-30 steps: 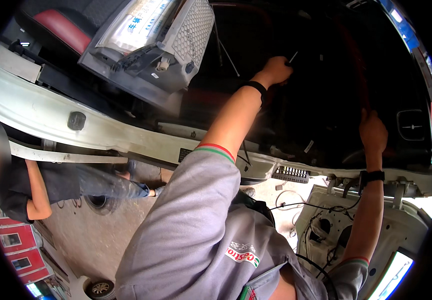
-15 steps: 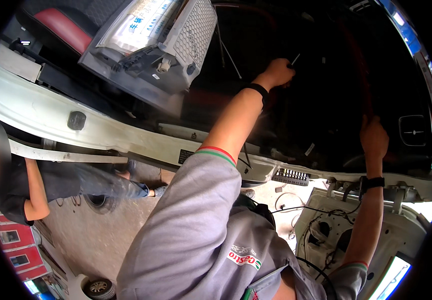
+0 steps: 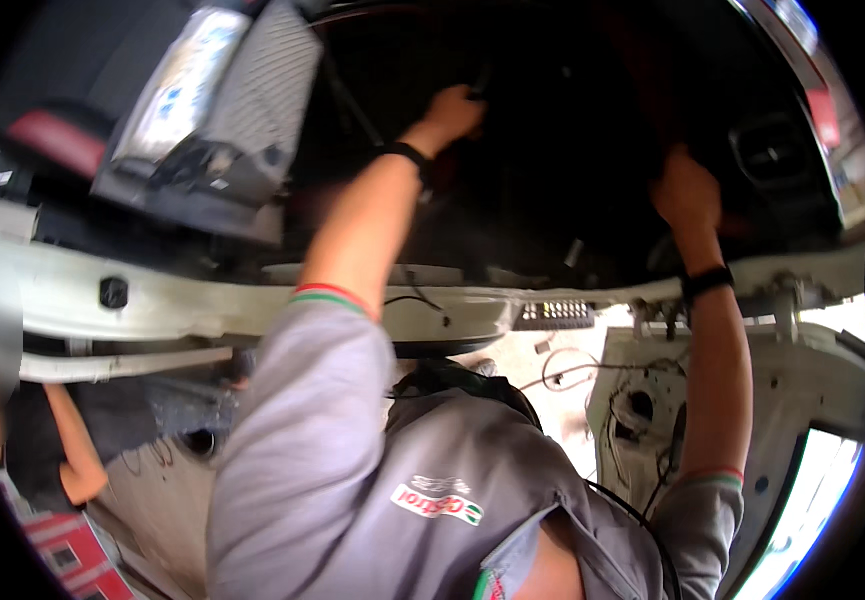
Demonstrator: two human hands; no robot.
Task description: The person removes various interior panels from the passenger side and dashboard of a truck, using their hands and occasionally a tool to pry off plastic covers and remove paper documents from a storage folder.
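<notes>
Inside a dark vehicle cabin, my left hand (image 3: 455,114) is closed around a thin dark tool, with a narrow shaft sticking out past the fingers. The tool's kind is too dim to make out. My right hand (image 3: 689,195) reaches into the shadow on the right, beside a dark panel with an air vent (image 3: 772,152). Its fingers look curled, and whatever they grip is lost in the dark. Left of my left arm lies a grey plastic trim piece (image 3: 264,85) with a mesh face. A white printed package (image 3: 187,85) rests against it.
The pale door sill (image 3: 182,308) runs below my arms, with a loose black cable (image 3: 422,300) and a slotted block (image 3: 552,316) along it. An opened door panel (image 3: 772,400) with hanging wires stands at right. Another person's arm (image 3: 74,445) shows at lower left.
The whole view has shifted, so the cabin and both hands appear farther left and higher. My left hand stays closed on the thin tool; my right hand remains near the vent.
</notes>
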